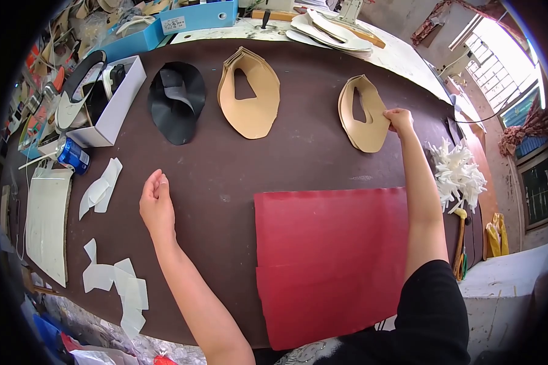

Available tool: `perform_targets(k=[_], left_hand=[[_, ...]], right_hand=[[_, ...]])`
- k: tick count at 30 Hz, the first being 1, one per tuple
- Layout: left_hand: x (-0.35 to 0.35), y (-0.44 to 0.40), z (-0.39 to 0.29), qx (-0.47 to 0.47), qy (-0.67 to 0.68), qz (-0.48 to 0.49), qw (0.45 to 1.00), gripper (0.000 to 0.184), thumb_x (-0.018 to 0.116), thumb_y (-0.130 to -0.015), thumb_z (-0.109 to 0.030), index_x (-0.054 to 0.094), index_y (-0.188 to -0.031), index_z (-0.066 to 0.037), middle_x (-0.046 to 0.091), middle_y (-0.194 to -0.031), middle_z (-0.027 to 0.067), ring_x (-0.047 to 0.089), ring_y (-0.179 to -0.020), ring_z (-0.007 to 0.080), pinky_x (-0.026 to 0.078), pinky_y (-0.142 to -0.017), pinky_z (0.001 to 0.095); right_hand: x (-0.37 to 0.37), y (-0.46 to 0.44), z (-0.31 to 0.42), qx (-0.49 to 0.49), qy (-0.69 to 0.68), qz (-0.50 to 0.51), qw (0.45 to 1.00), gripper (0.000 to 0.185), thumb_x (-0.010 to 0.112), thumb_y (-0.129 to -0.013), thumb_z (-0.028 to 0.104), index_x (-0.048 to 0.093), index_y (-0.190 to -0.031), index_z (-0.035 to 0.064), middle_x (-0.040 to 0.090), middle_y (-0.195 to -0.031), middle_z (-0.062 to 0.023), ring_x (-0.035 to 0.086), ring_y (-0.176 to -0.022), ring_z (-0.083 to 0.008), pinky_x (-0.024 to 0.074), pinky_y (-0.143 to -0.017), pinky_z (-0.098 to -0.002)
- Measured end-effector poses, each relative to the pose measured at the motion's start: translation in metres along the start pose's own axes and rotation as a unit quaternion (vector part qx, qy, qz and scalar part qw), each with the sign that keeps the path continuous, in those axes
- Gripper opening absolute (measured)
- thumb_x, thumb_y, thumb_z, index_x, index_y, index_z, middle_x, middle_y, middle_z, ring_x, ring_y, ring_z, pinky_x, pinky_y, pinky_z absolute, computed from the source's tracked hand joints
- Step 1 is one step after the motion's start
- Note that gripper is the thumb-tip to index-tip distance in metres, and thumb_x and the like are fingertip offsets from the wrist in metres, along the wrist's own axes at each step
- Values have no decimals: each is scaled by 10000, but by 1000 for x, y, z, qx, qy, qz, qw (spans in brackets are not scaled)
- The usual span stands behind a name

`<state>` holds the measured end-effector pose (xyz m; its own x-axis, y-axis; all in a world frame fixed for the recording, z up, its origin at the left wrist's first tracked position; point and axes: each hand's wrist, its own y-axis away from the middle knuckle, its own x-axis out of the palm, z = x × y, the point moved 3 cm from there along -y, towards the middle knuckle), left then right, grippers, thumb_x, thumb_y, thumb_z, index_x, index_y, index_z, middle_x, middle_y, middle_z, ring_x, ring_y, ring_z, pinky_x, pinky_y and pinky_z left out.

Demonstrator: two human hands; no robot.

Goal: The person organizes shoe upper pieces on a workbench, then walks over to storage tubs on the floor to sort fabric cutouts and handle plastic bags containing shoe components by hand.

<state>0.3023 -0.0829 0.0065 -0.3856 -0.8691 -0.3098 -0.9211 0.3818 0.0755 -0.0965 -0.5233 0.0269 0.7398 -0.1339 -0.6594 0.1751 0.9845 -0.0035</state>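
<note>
My right hand pinches the right edge of a small stack of tan shoe-upper pieces, each with a cut-out in the middle. The stack lies on or just above the dark brown table; I cannot tell which. My left hand hovers over the table's left half, fingers loosely curled, with nothing visible in it. A second tan stack of shoe-upper pieces lies at the back middle. Beside it rests a black shoe-upper piece. Red sheet material lies in front, its right side partly behind my right arm.
White thin pieces and pale joined strips lie on the left. A blue can stands by a white box of shoe parts. White strips are bunched at right, near a wooden-handled tool.
</note>
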Motion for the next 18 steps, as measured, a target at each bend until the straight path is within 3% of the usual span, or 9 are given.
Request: perform_targets(k=[9,14,18], left_hand=[[0,1,-1,7,-14,-7,1000,298,527,-897,-166,599,-1146,-19,637,-1072,79,598,-981,154,448,-857,248],[-1,0,1,-14,-1,2,1000,318,549,-889,-190,599,-1157,-26,629,-1094,84,577,-1026,163,425,-890,250],[-1,-1,4,-1,1,1,1000,319,547,-892,-195,598,-1159,-28,629,-1097,85,581,-1017,162,428,-884,249]], right_hand=[[8,5,-6,-16,47,-5,999,186,664,-786,196,671,-850,21,632,-736,-93,612,-597,-176,552,-549,-280],[12,7,7,-132,225,-102,960,274,602,-828,276,659,-913,22,647,-788,-107,628,-646,-230,548,-557,-305],[31,-15,-1,-72,242,39,967,353,557,-844,346,640,-977,29,657,-859,-114,635,-754,-266,536,-659,-353]])
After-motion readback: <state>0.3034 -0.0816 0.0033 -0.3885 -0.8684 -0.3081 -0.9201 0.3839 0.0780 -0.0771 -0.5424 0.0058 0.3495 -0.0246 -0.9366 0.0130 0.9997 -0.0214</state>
